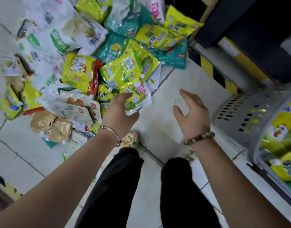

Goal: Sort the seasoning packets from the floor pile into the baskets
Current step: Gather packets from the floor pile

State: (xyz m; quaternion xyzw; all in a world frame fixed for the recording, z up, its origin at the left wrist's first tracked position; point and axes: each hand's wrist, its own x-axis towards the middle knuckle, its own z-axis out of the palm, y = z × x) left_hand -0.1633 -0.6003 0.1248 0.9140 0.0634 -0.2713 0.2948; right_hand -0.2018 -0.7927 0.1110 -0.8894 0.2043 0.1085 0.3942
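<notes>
In the left hand (118,112), a white and green packet (139,97), pinched between the thumb below and the curled fingers above. Packet at about 1 o'clock from the palm, tilted, over the near edge of the pile (108,51); lifted or lying there, cannot tell. Pile spread on the floor (166,89) from 9 to 12 o'clock of this hand: many yellow, teal, white and brown packets, one over another, some of them blurred. At 11 o'clock of the left hand, a yellow packet with a white bird picture (77,69), partly over a red one.

Right hand (193,114) wide, fingers straight and spread, thumb out toward 9 o'clock, nothing in it. Under it only bare floor tile; touching the tile or above it, cannot tell. Held packet at 9 to 10 o'clock from this hand, well apart from it.

Grey perforated basket (246,116) near, at 3 o'clock of the right hand, leaning, with yellow packets (284,163) inside toward 4 o'clock.

Thin metal bangle (111,132) on the left wrist, bead bracelet (199,138) on the right wrist. At 6 o'clock below both hands, black trousers (121,186) and a light shoe (130,139) with small ornaments
</notes>
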